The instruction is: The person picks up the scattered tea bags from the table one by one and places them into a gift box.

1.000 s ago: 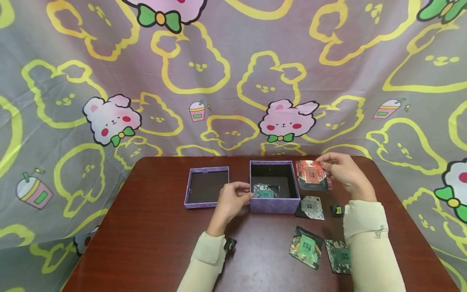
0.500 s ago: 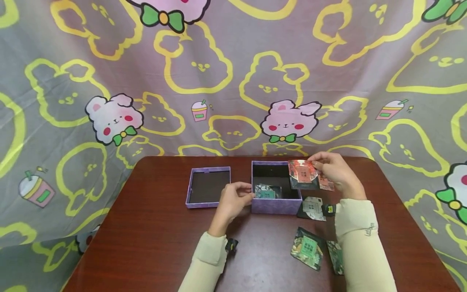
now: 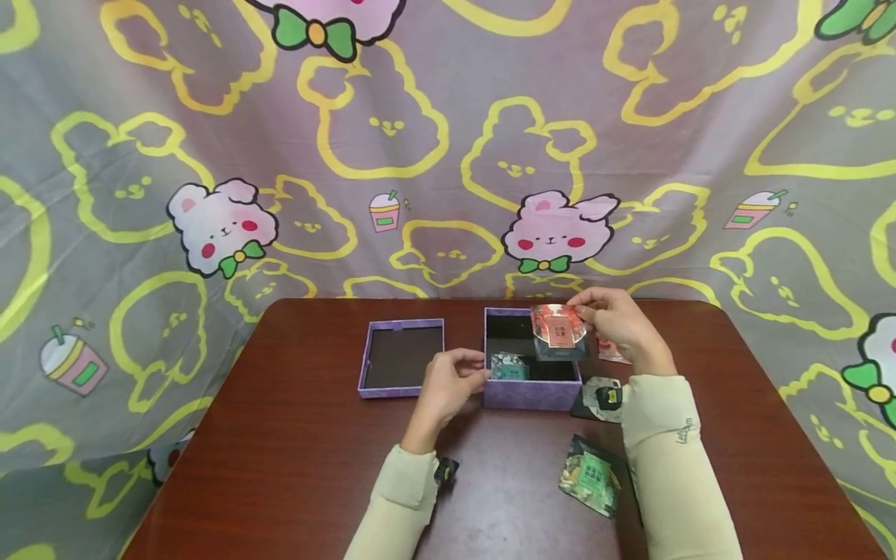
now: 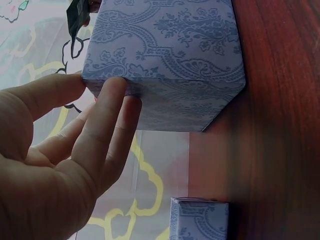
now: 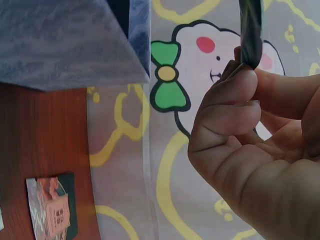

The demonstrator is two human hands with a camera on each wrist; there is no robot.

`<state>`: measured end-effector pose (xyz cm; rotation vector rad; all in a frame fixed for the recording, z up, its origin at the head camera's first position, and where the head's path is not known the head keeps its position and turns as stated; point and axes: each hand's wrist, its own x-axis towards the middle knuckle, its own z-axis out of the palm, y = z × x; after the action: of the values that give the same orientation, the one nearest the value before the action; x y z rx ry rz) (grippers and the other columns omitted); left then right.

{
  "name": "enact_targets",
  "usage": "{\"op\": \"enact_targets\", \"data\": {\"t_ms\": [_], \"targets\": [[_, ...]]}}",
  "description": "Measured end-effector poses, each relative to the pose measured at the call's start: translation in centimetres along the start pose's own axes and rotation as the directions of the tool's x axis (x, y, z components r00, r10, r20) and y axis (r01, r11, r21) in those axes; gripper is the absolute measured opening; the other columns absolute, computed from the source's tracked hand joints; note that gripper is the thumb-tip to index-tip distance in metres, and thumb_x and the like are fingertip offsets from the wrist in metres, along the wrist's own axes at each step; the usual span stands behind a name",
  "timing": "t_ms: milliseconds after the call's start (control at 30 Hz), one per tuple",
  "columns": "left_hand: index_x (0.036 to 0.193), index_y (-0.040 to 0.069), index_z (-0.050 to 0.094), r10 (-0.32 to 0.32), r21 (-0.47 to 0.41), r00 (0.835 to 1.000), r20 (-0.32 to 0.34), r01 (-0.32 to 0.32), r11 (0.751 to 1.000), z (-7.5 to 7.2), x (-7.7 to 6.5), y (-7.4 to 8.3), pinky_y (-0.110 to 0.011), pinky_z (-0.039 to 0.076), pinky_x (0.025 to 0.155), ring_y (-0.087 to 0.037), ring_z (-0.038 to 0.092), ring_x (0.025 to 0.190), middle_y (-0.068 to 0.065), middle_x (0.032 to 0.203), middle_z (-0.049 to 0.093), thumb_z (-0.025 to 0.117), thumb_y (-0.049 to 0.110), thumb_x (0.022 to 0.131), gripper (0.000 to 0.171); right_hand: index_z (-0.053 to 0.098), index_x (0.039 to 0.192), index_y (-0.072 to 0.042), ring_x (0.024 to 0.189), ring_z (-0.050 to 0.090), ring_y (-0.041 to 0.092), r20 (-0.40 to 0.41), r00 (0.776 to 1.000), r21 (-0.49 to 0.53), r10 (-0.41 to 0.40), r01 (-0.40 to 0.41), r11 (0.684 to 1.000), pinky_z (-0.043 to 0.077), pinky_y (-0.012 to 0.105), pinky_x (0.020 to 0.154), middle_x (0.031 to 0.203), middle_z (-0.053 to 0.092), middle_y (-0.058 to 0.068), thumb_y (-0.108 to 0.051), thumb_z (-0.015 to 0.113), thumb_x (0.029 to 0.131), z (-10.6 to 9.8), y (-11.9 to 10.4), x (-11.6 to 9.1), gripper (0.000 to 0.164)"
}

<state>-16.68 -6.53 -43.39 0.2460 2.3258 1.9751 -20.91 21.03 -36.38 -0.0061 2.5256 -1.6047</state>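
In the head view, my right hand pinches the upper right corner of a red and black square sachet. The sachet hangs upright over the right part of an open purple box. Edge-on, the sachet shows between thumb and fingers in the right wrist view. Inside the box lies a green-grey sachet. My left hand touches the box's front left corner; in the left wrist view its extended fingers rest against the outside of the patterned box.
The shallow purple lid lies upturned left of the box. Another red sachet is partly behind the right hand. A grey-white sachet and a green sachet lie right on the table; the right sleeve mostly covers another green one.
My right hand has lifted the red sachet from the table and moved it left over the box, uncovering another red sachet. The left hand stays at the box corner.
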Motion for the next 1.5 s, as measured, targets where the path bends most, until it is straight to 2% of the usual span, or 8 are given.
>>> {"op": "enact_targets", "data": {"t_ms": [333,600,833,1000,1100,1200,1333,1500], "targets": [[0.096,0.002,0.066,-0.021,0.002,1.000,-0.010,0.021,1.000,0.0,0.2,-0.4,-0.027,0.056,0.060,-0.015,0.065,0.074,-0.008,0.085,0.065,0.071,0.000,0.076,0.021,0.061,0.102,-0.001,0.054,0.044,0.017,-0.011,0.998,-0.031,-0.058,0.058,0.998,0.034,0.025,0.039,0.072,0.052,0.014,-0.008,0.050,0.094,1.2,-0.3,0.7,0.016],[0.098,0.003,0.066,-0.023,0.013,1.000,-0.005,0.023,1.000,0.0,0.0,-0.2,-0.027,0.056,0.060,-0.014,0.065,0.075,-0.008,0.086,0.065,0.072,0.002,0.077,0.022,0.060,0.103,-0.001,0.072,0.051,0.035,-0.002,0.999,-0.025,-0.044,0.044,0.999,0.041,0.026,0.046,0.080,0.055,0.015,-0.009,0.049,0.094,2.1,-0.4,1.2,0.016],[0.098,0.001,0.066,-0.026,-0.006,1.000,-0.009,0.026,1.000,0.0,0.1,-0.2,-0.028,0.056,0.060,-0.016,0.065,0.075,-0.013,0.088,0.065,0.072,0.001,0.076,0.023,0.061,0.101,0.000,0.066,0.053,0.024,0.004,0.998,-0.010,-0.065,0.065,0.998,0.045,0.028,0.048,0.078,0.057,0.014,-0.007,0.050,0.093,2.8,-0.3,1.6,0.016],[0.102,-0.004,0.064,-0.028,-0.023,1.000,-0.001,0.028,0.999,0.1,0.2,-0.2,-0.030,0.056,0.062,-0.020,0.065,0.078,-0.016,0.090,0.065,0.071,-0.001,0.077,0.026,0.061,0.100,0.002,0.063,0.054,0.022,0.036,0.997,0.002,-0.074,0.074,0.997,0.045,0.030,0.048,0.076,0.058,0.015,-0.004,0.049,0.093,3.4,-0.3,1.7,0.015],[0.102,-0.007,0.062,-0.024,-0.031,1.000,0.004,0.024,0.999,0.1,0.0,0.3,-0.034,0.057,0.063,-0.025,0.065,0.079,-0.020,0.091,0.064,0.069,-0.004,0.077,0.027,0.062,0.099,0.003,0.060,0.055,0.021,0.051,0.997,0.017,-0.061,0.060,0.998,0.044,0.028,0.046,0.073,0.058,0.015,-0.002,0.048,0.092,3.6,-0.2,1.8,0.016],[0.101,-0.008,0.062,-0.017,-0.020,1.000,0.004,0.017,1.000,0.1,-0.5,1.6,-0.036,0.057,0.063,-0.029,0.065,0.080,-0.024,0.092,0.063,0.068,-0.006,0.077,0.025,0.062,0.100,0.004,0.061,0.056,0.022,0.064,0.997,0.025,-0.052,0.051,0.998,0.045,0.027,0.046,0.073,0.058,0.016,0.001,0.047,0.092,3.7,-0.2,1.7,0.017],[0.099,-0.009,0.062,-0.003,0.007,1.000,-0.005,0.003,1.000,-0.1,-1.3,3.1,-0.033,0.057,0.063,-0.028,0.065,0.079,-0.024,0.090,0.063,0.068,-0.006,0.077,0.023,0.061,0.101,0.004,0.062,0.055,0.025,0.072,0.996,0.002,-0.058,0.058,0.998,0.044,0.026,0.046,0.073,0.058,0.016,0.001,0.045,0.092,3.8,-0.3,1.6,0.019],[0.100,-0.010,0.062,0.001,0.021,1.000,-0.009,-0.001,1.000,-0.1,-1.6,3.4,-0.031,0.057,0.062,-0.025,0.065,0.078,-0.023,0.090,0.063,0.067,-0.007,0.077,0.023,0.062,0.100,0.002,0.062,0.054,0.026,0.075,0.996,-0.025,-0.056,0.058,0.998,0.044,0.026,0.046,0.070,0.057,0.016,0.001,0.044,0.093,4.1,-0.3,1.6,0.019]]}}
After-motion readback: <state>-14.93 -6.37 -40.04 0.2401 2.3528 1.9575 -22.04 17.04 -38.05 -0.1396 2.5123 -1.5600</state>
